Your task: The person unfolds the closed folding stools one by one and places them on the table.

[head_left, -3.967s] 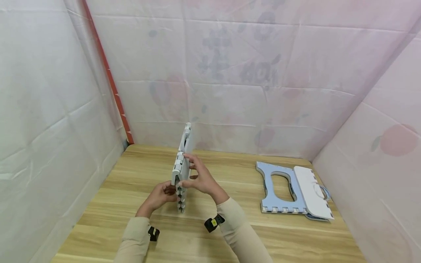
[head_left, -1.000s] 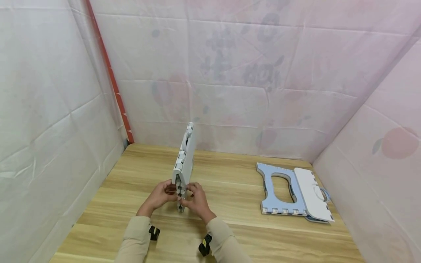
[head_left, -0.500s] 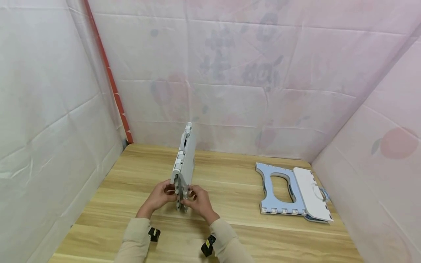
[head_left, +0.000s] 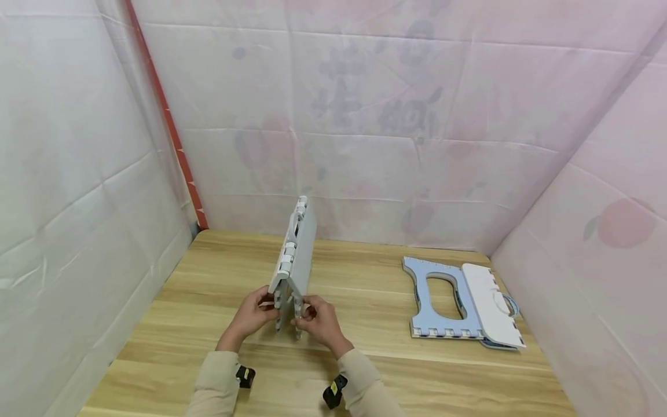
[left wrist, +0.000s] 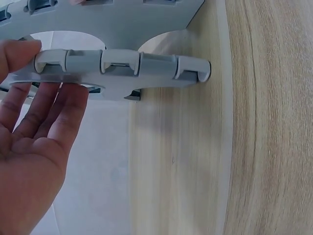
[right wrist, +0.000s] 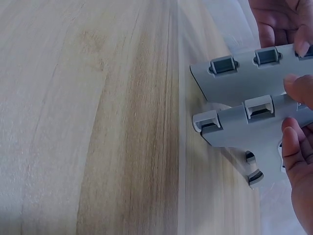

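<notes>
A grey-white folding stool [head_left: 304,252] stands on the wooden table in the head view, its folded top halves leaning together like a steep roof and its two leg panels a little apart below. My left hand [head_left: 251,315] grips the left leg panel [head_left: 278,301]; in the left wrist view, thumb and fingers of that hand [left wrist: 36,142] lie on opposite sides of a hinged panel [left wrist: 159,66]. The right leg panel [head_left: 299,318] is pinched by my right hand [head_left: 322,324]. In the right wrist view the right hand [right wrist: 301,161] holds the nearer panel [right wrist: 234,125].
A folded blue and white stool [head_left: 440,313] lies flat on the right part of the table [head_left: 365,284]. White sheeting [head_left: 354,174] stands behind and at both sides, with a red strip [head_left: 172,124] at the back left. Black wrist cameras sit at both sleeves.
The right hand has moved down from the stool's upper side to the right leg panel, then slightly right. Leg panels and top halves have spread apart. The left hand has kept its place.
</notes>
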`<move>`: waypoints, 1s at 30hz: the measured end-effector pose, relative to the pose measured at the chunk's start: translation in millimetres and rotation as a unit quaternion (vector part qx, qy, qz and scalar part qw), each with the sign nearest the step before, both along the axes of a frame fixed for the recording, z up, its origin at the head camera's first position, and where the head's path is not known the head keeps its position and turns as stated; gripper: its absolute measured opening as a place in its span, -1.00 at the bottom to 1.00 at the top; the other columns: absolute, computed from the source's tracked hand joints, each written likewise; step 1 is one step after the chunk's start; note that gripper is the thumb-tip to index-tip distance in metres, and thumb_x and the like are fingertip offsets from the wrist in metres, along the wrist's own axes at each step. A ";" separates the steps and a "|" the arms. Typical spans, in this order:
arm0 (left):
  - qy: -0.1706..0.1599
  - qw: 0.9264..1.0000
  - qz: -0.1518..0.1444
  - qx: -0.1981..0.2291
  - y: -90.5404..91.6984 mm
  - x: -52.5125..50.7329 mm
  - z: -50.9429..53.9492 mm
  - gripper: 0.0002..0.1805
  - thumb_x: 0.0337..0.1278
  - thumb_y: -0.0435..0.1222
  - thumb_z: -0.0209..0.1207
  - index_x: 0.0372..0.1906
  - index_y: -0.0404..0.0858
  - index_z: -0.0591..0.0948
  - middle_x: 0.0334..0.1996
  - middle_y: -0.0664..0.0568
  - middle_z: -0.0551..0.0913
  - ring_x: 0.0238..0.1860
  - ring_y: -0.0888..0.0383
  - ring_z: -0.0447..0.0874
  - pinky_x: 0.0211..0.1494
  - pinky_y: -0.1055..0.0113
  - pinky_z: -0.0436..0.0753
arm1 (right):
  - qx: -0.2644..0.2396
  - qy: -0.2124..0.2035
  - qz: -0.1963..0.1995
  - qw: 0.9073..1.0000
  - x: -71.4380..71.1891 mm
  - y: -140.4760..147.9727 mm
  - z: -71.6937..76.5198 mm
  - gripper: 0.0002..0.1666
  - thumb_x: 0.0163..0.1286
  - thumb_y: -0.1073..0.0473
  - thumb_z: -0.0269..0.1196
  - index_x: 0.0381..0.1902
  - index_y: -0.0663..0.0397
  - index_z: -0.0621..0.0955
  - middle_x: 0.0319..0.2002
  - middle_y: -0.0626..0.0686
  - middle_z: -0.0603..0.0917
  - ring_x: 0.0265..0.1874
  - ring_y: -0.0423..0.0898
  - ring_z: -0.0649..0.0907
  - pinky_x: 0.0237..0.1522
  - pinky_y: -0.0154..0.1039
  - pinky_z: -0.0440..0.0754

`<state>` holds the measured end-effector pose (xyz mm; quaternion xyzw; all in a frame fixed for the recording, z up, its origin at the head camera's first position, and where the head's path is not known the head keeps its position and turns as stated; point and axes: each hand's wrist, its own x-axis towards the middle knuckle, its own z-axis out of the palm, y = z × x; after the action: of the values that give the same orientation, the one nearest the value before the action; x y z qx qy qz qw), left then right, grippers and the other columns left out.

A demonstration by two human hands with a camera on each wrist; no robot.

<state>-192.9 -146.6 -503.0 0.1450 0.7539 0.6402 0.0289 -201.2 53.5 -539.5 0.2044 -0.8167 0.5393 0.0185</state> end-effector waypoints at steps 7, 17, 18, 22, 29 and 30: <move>-0.004 0.999 0.032 0.006 -4.5 -8.5 -23.5 -0.53 -0.14 -0.63 0.20 0.02 -0.43 0.51 -0.13 -0.18 0.57 -0.03 -0.11 0.50 0.04 0.08 0.50 | 0.002 -0.001 0.007 1.000 0.1 1.7 0.0 -0.49 -0.02 0.38 0.43 -0.05 0.31 0.54 -0.47 0.04 0.54 -0.50 -0.22 0.51 -0.47 -0.38 0.54; 0.013 1.000 0.020 -0.002 -8.6 5.3 -2.2 -0.54 -0.05 -0.64 0.17 0.07 -0.54 0.44 -0.09 -0.33 0.53 0.00 -0.29 0.46 0.06 -0.02 0.47 | -0.001 -0.013 0.006 1.000 -1.8 6.8 -0.8 -0.43 -0.04 0.38 0.43 -0.03 0.36 0.51 -0.47 0.10 0.54 -0.48 -0.14 0.53 -0.47 -0.37 0.51; 0.011 1.000 0.019 -0.005 -8.6 7.1 1.3 -0.54 -0.04 -0.64 0.16 0.07 -0.54 0.44 -0.08 -0.33 0.53 0.01 -0.29 0.46 0.07 -0.02 0.46 | 0.002 -0.013 0.005 1.000 -2.0 7.6 -0.5 -0.44 -0.03 0.38 0.43 -0.02 0.36 0.51 -0.46 0.09 0.54 -0.48 -0.14 0.53 -0.46 -0.37 0.52; -0.003 1.000 0.022 -0.013 -9.0 10.5 9.3 -0.51 -0.01 -0.65 0.15 0.12 -0.54 0.41 -0.05 -0.30 0.52 0.03 -0.25 0.46 0.08 0.01 0.46 | 0.006 -0.010 0.005 1.000 -2.1 10.9 1.5 -0.44 -0.03 0.38 0.42 -0.02 0.37 0.51 -0.46 0.06 0.53 -0.47 -0.16 0.53 -0.44 -0.37 0.53; -0.006 1.000 0.024 -0.006 -12.0 9.5 11.3 -0.50 -0.02 -0.65 0.15 0.13 -0.53 0.40 -0.04 -0.37 0.48 0.04 -0.28 0.42 0.08 -0.02 0.45 | 0.004 -0.013 0.006 1.000 -3.2 16.2 2.5 -0.46 -0.03 0.39 0.41 -0.02 0.34 0.53 -0.45 0.05 0.54 -0.47 -0.13 0.53 -0.43 -0.36 0.52; -0.007 1.000 0.024 -0.007 -12.4 9.2 11.4 -0.50 -0.02 -0.65 0.15 0.12 -0.53 0.40 -0.03 -0.38 0.48 0.05 -0.28 0.42 0.08 -0.02 0.45 | 0.005 -0.014 0.006 1.000 -3.4 17.1 2.4 -0.46 -0.02 0.39 0.41 -0.02 0.34 0.53 -0.45 0.06 0.54 -0.46 -0.12 0.53 -0.43 -0.36 0.52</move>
<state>-183.7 -158.9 -491.6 0.1226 0.7613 0.6364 0.0197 -204.7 70.5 -537.1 0.2020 -0.8180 0.5386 0.0026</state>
